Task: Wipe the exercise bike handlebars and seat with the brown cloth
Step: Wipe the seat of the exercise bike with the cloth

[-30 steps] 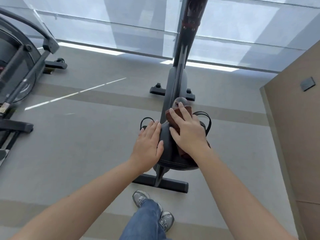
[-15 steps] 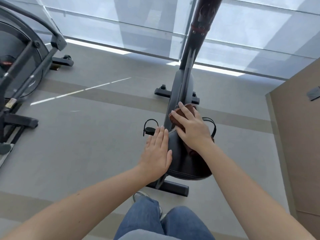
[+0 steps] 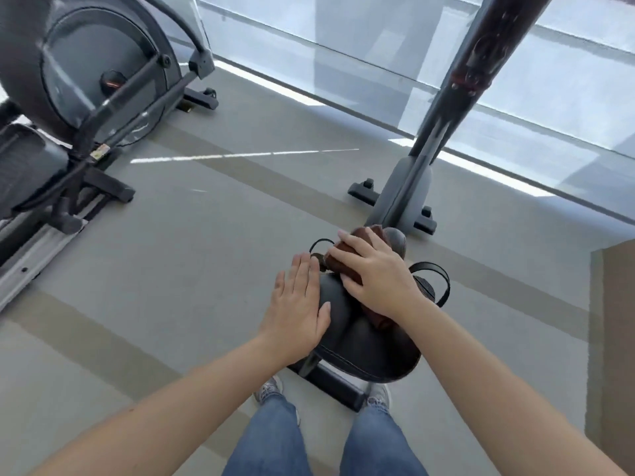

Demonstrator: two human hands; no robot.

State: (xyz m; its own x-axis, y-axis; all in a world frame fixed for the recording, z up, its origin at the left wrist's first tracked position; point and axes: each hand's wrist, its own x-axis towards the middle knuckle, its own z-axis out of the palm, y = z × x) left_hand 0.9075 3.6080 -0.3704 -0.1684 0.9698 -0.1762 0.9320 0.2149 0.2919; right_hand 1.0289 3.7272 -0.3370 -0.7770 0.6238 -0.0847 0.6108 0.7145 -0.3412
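Observation:
The exercise bike's black seat [image 3: 367, 345] is right below me, its narrow nose pointing away. My right hand [image 3: 376, 273] lies flat on the brown cloth [image 3: 355, 250], pressing it onto the front half of the seat; the cloth shows at the fingertips and under the wrist. My left hand [image 3: 300, 304] rests flat against the seat's left side, fingers together, holding nothing. The bike's dark post [image 3: 457, 87] rises toward the top right. The handlebars are out of view.
An elliptical trainer [image 3: 86, 97] stands at the left on the grey floor. A glass wall [image 3: 378, 46] runs along the far side. A brown wall panel [image 3: 615, 355] is at the right. The bike's pedals with straps [image 3: 433, 280] stick out beside the seat. My legs in jeans [image 3: 323, 441] straddle the rear base bar.
The view has swung left and drawn closer, and the elliptical now fills more of the left. My right hand with the cloth has slid slightly across the seat's front; my left hand stays on the seat's side.

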